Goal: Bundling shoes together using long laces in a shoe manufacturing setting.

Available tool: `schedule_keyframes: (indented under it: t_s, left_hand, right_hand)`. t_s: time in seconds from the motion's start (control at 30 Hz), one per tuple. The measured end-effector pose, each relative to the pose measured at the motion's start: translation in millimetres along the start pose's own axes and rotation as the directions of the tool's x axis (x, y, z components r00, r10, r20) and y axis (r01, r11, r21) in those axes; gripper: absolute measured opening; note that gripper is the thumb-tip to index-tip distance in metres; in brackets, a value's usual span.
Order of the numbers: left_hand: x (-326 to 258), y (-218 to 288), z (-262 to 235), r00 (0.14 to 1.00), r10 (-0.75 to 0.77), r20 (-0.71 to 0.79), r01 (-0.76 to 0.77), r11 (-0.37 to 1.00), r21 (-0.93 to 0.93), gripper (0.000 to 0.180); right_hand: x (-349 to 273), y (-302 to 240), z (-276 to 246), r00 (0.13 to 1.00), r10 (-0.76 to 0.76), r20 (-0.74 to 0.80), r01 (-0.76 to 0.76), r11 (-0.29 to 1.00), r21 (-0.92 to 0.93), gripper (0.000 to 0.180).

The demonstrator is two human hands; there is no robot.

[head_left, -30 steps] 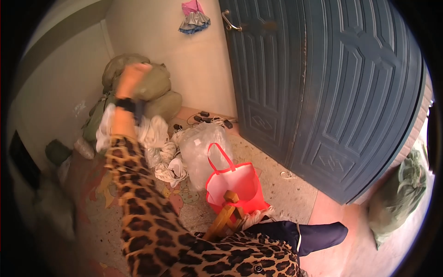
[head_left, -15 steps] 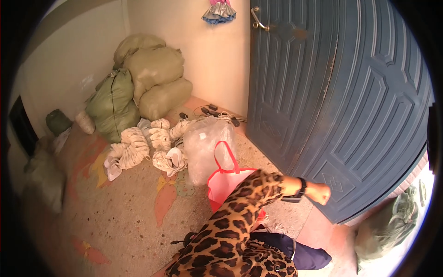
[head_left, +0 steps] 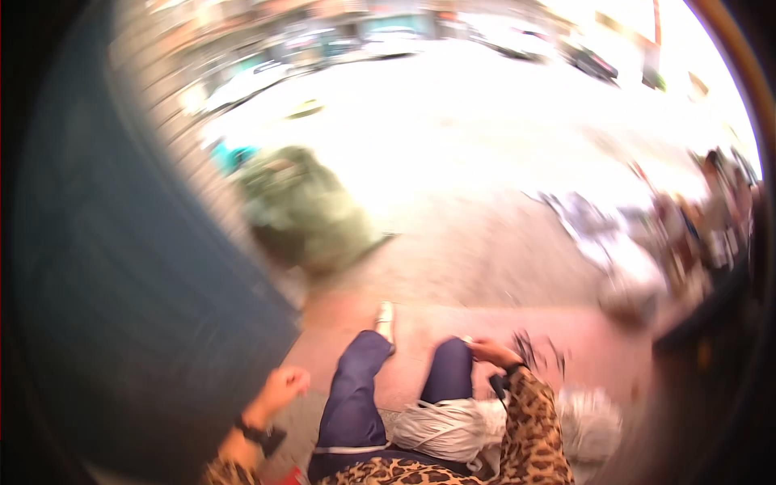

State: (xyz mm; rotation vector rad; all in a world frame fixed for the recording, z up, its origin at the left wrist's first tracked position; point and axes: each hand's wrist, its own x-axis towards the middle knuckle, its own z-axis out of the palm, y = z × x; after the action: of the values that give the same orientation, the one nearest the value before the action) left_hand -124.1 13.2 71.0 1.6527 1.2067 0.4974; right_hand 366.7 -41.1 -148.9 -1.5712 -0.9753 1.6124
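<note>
My left hand (head_left: pixel 283 385) is raised beside the blue door, fingers curled in and nothing visible in them; a dark band with a watch-like block is on its wrist. Over by my right knee is my right hand (head_left: pixel 493 353), its fingers drawn together at a tiny pale spot too small to name. A bundle of off-white strips (head_left: pixel 444 428) lies across my lap, against my right sleeve. Another pale bundle (head_left: pixel 592 424) rests on the floor to the right of that arm. A small dark object (head_left: pixel 499 390) hangs near my right wrist.
The blue door (head_left: pixel 162 275) fills the left side. Beyond it stands a blurred green sack (head_left: pixel 307 210) outdoors. White sheeting (head_left: pixel 606 234) and blurred clutter lie at the right. Parked cars (head_left: pixel 517 39) show far off in bright light. My foot (head_left: pixel 385 322) is on pink paving.
My view has swung from the room with sacks, bundles and a red-handled bag to the bright doorway. The door now lies at the left, and both hands show instead of one.
</note>
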Motion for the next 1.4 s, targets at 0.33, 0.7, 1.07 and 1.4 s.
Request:
schedule_keyframes:
  t_s: [0.33, 0.7, 1.07, 1.4]
  left_hand:
    - [108.7, -57.9, 135.4, 0.861, -0.408, 0.305, 0.325, 0.901, 0.287, 0.013]
    - [110.4, -56.2, 120.9, 0.88, -0.404, 0.25, 0.306, 0.884, 0.353, 0.017]
    - [116.0, 76.2, 282.6, 0.646, 0.517, 0.562, -0.757, 0.533, 0.379, 0.027]
    - [94.5, 57.2, 343.9, 0.497, 0.011, 0.867, -0.852, 0.194, 0.486, 0.064]
  right_hand:
    - [13.8, 84.0, 29.5, 0.906, 0.166, -0.389, -0.26, 0.944, -0.202, 0.047]
    - [-5.4, 62.4, 35.8, 0.943, -0.071, -0.326, 0.083, 0.996, 0.02, 0.037]
    - [-287.1, 135.0, 44.6, 0.753, 0.658, 0.01, -0.561, 0.635, 0.531, 0.073]
    - [-183.4, 146.6, 134.4, 0.995, 0.095, 0.015, -0.029, 0.143, 0.989, 0.094]
